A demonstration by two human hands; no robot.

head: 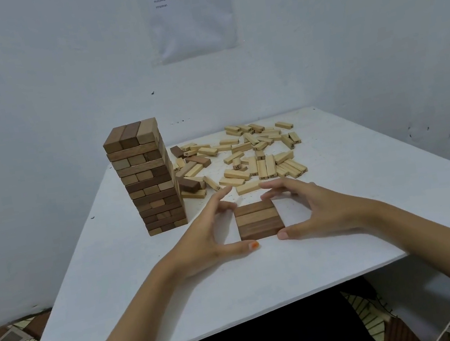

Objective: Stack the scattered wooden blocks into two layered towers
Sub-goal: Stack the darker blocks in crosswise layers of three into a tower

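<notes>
On the white table [367, 176], three brown blocks [259, 219] (one flat layer)

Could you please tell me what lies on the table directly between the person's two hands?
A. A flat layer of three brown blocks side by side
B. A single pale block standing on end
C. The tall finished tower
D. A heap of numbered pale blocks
A: a flat layer of three brown blocks lies between the left hand and the right hand, while the tall tower stands apart to the left.
</notes>
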